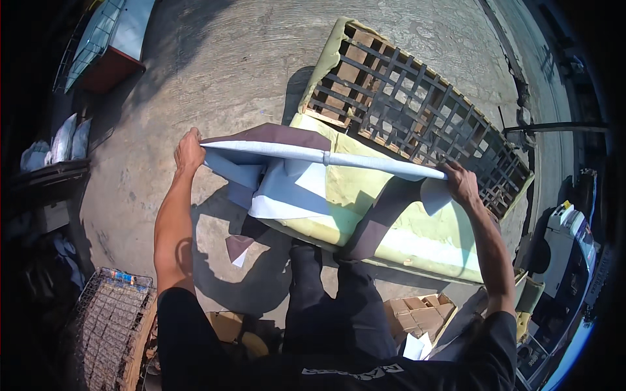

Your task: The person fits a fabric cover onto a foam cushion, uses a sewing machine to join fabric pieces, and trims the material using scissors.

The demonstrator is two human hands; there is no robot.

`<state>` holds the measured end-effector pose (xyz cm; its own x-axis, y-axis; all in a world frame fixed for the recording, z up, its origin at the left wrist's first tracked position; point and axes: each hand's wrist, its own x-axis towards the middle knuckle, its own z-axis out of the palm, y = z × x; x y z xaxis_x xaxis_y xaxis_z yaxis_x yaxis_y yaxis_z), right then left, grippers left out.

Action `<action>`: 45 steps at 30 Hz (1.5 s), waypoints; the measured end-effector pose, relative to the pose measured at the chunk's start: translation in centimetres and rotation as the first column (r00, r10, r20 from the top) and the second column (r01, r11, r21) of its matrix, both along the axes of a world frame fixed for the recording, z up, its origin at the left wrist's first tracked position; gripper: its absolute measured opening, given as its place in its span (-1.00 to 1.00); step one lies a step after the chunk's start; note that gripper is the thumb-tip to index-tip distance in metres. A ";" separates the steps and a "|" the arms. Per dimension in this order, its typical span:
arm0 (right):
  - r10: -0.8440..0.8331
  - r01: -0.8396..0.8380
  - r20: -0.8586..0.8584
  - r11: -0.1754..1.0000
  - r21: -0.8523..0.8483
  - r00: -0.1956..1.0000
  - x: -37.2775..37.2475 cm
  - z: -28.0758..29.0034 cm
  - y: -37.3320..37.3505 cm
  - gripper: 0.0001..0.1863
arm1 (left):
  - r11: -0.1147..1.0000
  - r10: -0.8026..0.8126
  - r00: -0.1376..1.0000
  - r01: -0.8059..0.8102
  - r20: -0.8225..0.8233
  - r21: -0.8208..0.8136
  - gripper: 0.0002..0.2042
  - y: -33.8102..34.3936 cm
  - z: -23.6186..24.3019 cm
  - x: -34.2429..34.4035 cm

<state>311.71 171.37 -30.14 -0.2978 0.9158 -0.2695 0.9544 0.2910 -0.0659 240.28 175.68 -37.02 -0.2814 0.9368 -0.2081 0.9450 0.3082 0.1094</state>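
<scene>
Black shirt point(280, 373) foremost, both hands point(190, 152) point(461, 183) grip folded, white-backed fabric point(306, 154)

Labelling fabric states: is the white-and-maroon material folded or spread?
Partly spread: the material stretches nearly straight between left grip and right grip, with loose flaps hanging below.

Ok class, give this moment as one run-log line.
left hand: grips fabric | right hand: grips fabric | fabric: spread between hands, partly hiding yellow foam

Maroon cloth point(287, 134), pale backing point(290, 195), edge taut, above yellow-green foam point(430, 238)
</scene>
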 end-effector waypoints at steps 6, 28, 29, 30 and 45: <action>-0.198 0.186 -0.034 0.831 0.524 0.980 4.4 9.9 16.6 -0.58 | 0.815 -0.021 0.997 -0.025 0.072 0.579 -0.82 15.9 8.7 1.9; 0.037 -0.034 0.106 0.999 -0.033 0.994 4.4 -9.8 -11.1 -0.23 | 0.901 -0.412 0.906 0.390 0.094 0.191 -0.76 -8.0 -13.1 2.5; 0.014 0.029 0.206 0.979 -0.201 0.978 3.2 -12.4 -12.5 -0.23 | 0.921 -0.383 0.918 0.370 0.102 0.122 -0.76 -10.0 -15.2 2.1; 0.019 0.025 0.177 0.969 -0.244 0.984 2.6 -14.9 -14.4 -0.22 | 0.935 -0.356 0.928 0.352 0.111 0.049 -0.76 -11.9 -16.6 1.7; 0.073 -0.003 0.109 0.842 -0.540 0.991 -1.0 -21.8 -27.6 -0.14 | 0.972 -0.231 0.972 0.232 0.037 -0.040 -0.71 -16.3 -17.0 -3.2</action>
<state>310.68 143.79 -51.98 -0.2626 0.6047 -0.7520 0.9541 0.2792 -0.1087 237.10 159.37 -54.02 -0.0507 0.9654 -0.2560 0.9875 0.0867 0.1314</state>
